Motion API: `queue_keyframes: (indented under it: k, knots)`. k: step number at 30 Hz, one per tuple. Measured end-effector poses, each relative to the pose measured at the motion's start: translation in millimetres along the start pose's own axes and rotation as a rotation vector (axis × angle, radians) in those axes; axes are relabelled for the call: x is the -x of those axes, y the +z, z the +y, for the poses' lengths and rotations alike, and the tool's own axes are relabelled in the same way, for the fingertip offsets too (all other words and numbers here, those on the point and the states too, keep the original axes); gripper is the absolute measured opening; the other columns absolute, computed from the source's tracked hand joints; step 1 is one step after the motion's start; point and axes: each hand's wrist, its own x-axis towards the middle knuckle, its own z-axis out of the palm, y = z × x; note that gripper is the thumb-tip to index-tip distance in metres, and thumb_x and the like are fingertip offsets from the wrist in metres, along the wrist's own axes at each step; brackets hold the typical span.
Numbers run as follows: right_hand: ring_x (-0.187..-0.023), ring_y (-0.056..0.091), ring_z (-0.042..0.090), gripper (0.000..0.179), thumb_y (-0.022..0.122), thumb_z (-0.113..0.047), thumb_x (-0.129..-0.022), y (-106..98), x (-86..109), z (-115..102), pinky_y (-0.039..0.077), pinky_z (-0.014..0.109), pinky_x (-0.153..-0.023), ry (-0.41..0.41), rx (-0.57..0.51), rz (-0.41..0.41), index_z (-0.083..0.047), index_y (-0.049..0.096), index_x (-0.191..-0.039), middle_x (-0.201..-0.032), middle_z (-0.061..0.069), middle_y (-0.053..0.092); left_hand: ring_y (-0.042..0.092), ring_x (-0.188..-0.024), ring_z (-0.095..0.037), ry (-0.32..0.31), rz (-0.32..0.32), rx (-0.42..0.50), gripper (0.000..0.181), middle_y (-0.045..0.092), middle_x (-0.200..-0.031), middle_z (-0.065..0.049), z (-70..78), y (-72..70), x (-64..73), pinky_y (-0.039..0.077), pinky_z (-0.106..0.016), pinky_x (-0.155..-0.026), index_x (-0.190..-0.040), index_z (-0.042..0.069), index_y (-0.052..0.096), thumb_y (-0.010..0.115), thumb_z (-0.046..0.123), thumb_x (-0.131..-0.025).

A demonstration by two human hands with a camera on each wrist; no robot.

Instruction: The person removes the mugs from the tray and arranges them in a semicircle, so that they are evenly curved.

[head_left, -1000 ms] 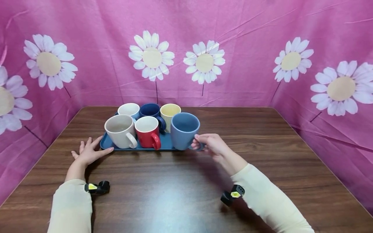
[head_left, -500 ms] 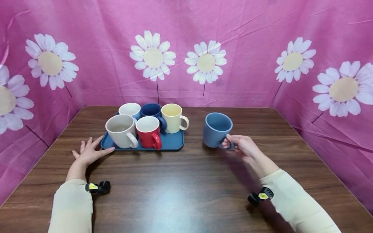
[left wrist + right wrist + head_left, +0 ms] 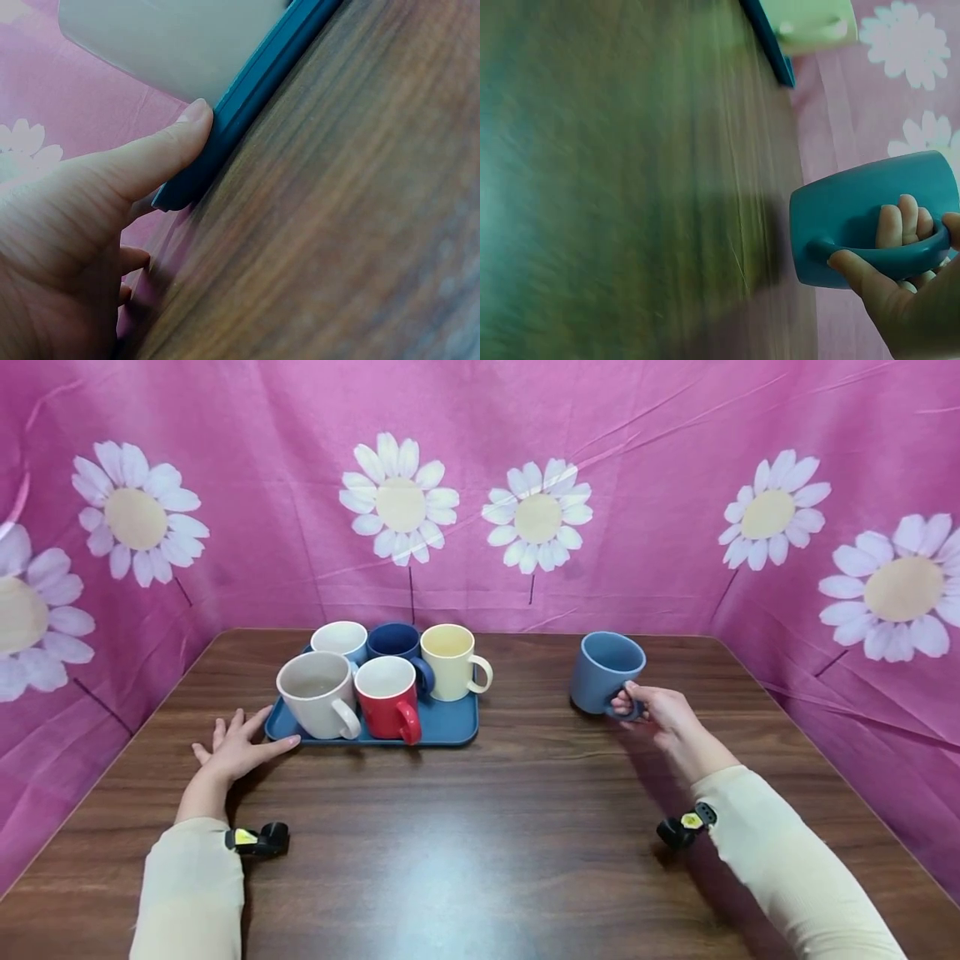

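By its handle, my right hand (image 3: 663, 727) holds a grey-blue mug (image 3: 606, 668) upright, right of the tray. In the right wrist view several fingers (image 3: 907, 221) pass through the handle and the thumb lies along it; the mug's base is close over the table. My left hand (image 3: 236, 752) rests with spread fingers at the near left corner of a blue tray (image 3: 442, 735), its thumb (image 3: 169, 154) touching the rim. On the tray stand a grey-white mug (image 3: 307, 697), a red mug (image 3: 381, 700), a yellow mug (image 3: 447, 668), a navy mug (image 3: 393, 643) and a light blue mug (image 3: 337, 639).
A brown wooden table (image 3: 420, 827) lies under everything. Behind it and at both sides hangs a pink cloth (image 3: 645, 527) printed with white daisies. A small black camera is strapped to each wrist.
My right hand has carried the grey-blue mug off the tray's near right corner, to the right and then slightly farther back. My left hand has stayed at the tray's corner.
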Motion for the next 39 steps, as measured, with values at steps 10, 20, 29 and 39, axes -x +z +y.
queue_keyframes:
  k: [10,20,29,39]
  knots:
    - [-0.057,0.061,0.011,0.033,0.047,-0.016,-0.089,-2,-18.0,-29,0.048,0.029,-0.055,0.026,-0.062,0.142,-0.007,0.064,-0.062,-0.058,0.003,0.062,-0.022,-0.114,-0.05,0.004,0.004,-0.017,0.09,-0.01,-0.133,-0.035,2.8,-3.7,-2.3,-0.019,-0.068,-0.073,-0.138,0.006,0.012,0.053,0.055,-0.076]
    - [-0.053,0.059,0.011,0.039,0.041,-0.015,-0.091,0,-31.6,-55,0.046,0.027,-0.051,0.035,-0.114,0.202,-0.004,0.06,-0.058,-0.054,0.004,0.06,-0.022,-0.115,-0.05,-0.005,0.007,-0.017,0.091,-0.009,-0.133,-0.035,0.9,-1.0,-0.5,-0.02,-0.068,-0.073,-0.138,0.005,0.012,0.053,0.056,-0.075]
    - [-0.048,0.057,0.01,0.041,0.042,-0.018,-0.091,-3,-53.4,-60,0.043,0.026,-0.046,0.019,-0.092,0.309,-0.006,0.058,-0.055,-0.051,0.002,0.058,-0.021,-0.116,-0.05,-0.002,0.016,-0.013,0.089,-0.009,-0.133,-0.035,3.6,1.5,-0.2,-0.018,-0.068,-0.074,-0.138,0.006,0.013,0.055,0.054,-0.076]
    - [-0.048,0.058,0.01,0.042,0.041,-0.018,-0.091,-6,-64.3,-56,0.042,0.026,-0.046,0.038,-0.12,0.317,-0.006,0.057,-0.054,-0.049,0.003,0.058,-0.02,-0.116,-0.05,-0.002,0.014,-0.02,0.089,-0.007,-0.133,-0.035,3.7,1.2,0.9,-0.018,-0.068,-0.074,-0.138,0.005,0.013,0.054,0.054,-0.076]
